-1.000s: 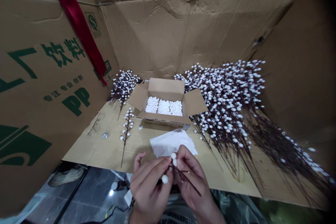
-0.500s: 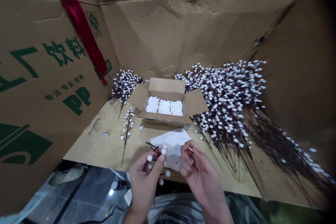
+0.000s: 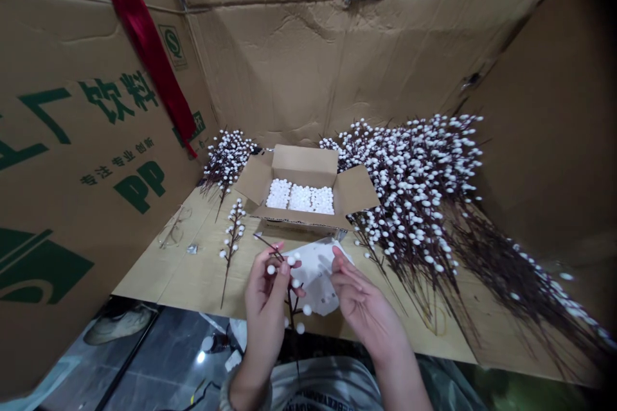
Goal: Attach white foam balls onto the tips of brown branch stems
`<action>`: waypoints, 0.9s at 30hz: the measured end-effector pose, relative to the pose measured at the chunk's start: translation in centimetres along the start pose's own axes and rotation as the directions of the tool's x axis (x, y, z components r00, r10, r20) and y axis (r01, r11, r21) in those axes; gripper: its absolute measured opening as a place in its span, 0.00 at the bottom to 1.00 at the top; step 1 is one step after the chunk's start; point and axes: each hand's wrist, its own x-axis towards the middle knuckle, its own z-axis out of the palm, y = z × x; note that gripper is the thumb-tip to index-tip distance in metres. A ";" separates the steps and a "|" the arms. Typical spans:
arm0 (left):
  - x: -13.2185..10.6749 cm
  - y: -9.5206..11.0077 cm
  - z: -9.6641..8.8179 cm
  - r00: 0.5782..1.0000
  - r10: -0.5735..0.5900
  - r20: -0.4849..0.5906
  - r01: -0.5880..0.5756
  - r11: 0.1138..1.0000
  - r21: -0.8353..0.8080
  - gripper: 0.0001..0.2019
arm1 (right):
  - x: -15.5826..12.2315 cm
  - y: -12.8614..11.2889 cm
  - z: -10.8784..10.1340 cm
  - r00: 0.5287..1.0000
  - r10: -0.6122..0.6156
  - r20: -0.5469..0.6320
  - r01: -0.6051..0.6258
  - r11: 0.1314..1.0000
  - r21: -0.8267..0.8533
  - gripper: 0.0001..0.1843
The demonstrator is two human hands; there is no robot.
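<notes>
My left hand [image 3: 267,308] is closed on a dark brown artificial berry stem [image 3: 290,308]. White foam berries sit on the stem's side twigs, above and below my fingers, and one bare tip sticks out at the upper left. Just to the right is my right hand [image 3: 364,308], its fingers loosely stretched and apart from the stem; I see nothing in it. A white sheet [image 3: 315,276] with small specks lies on the table beyond both hands. Behind it stands an open cardboard box [image 3: 303,218] holding white berries [image 3: 301,198] in three sections.
A finished-looking berry stem [image 3: 232,237] lies left of the box, near a smaller bunch [image 3: 229,154]. Large berry bunches [image 3: 409,180] and bare dark stems [image 3: 496,263] fill the right. Cardboard walls [image 3: 270,64] enclose the table [image 3: 183,276]; a red ribbon [image 3: 149,45] hangs at left.
The stem has tilted more upright in my left hand, showing more of its lower part. My right hand's fingers have loosened from a pinch and straightened.
</notes>
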 end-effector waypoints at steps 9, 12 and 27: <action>3.4 1.8 2.1 0.993 0.063 0.099 -0.070 0.995 0.074 0.11 | 0.7 -3.1 3.4 0.989 0.143 -0.039 -0.137 0.982 0.133 0.07; 5.3 3.3 3.4 0.969 0.108 0.220 -0.119 0.992 0.039 0.10 | 0.8 -4.7 6.1 0.982 0.153 -0.112 -0.133 0.977 0.164 0.12; 11.8 7.9 9.4 0.792 0.204 0.576 -0.249 0.968 -0.001 0.08 | 2.5 -7.9 13.3 0.800 -0.523 0.292 0.590 0.775 -0.227 0.15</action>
